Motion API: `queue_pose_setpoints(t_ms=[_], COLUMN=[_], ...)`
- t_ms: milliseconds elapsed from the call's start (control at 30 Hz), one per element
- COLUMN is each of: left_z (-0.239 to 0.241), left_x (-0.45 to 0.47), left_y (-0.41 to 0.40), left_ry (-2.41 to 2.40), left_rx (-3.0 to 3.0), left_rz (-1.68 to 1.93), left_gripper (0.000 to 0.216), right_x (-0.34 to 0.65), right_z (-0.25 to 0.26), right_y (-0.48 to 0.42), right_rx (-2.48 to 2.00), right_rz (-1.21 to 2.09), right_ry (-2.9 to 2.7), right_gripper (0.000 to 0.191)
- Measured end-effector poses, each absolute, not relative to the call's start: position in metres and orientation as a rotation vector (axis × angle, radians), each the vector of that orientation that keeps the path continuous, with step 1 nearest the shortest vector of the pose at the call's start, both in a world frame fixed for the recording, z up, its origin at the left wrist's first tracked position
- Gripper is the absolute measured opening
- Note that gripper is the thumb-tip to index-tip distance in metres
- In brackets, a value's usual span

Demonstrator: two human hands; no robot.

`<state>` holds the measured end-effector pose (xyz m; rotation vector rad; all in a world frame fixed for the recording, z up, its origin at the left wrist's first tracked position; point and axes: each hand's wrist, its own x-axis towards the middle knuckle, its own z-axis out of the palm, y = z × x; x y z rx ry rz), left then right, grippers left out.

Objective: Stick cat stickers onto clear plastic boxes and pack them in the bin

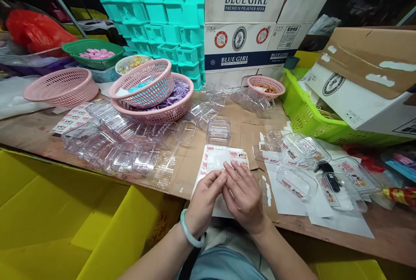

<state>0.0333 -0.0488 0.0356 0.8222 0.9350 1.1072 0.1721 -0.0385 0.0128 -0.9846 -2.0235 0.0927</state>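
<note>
My left hand (206, 195), with a pale green bangle at the wrist, has its thumb and fingers pinched together; what is between them is hidden. Against its fingertips lies my right hand (243, 197), its fingers stretched out rather flat and close together. Both hands are above a white sheet of printed stickers (224, 155) on brown cardboard. Just beyond the sheet rests a clear plastic case (219, 131). To the right, several clear cases carry printed stickers, among them a rounded case (297, 182), near a small black object (328, 176).
Clear plastic cases (130, 154) cover the left of the table. Behind them are pink baskets (152, 113) with purple and blue pieces. Teal crates (162, 7) and a beer carton (247, 33) stand at the back. A lime-green basket (302, 106) is right; a yellow box (107, 236) is below left.
</note>
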Motion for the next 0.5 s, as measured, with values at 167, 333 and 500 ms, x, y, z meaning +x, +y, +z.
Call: queue_pose_setpoints(t_ms=[167,333,500], left_z=[0.024,0.017,0.012], left_x=[0.031,0.007,-0.036], left_y=[-0.035,-0.01,0.064], left_ry=[1.016,1.212,1.872], left_rx=[0.864,1.354,1.723], left_rz=[1.102,1.124,1.203], left_gripper=[0.027,0.026,0.031], right_x=[0.173,0.188,0.183], right_z=[0.009,0.01,0.01], right_y=[-0.033,-0.014,-0.002], right_rx=[-1.24,-1.308,-1.26], right_rz=[0.681,1.225,1.122], right_ry=[-1.576,-1.197,-0.989], right_gripper=[0.066,0.028,0.029])
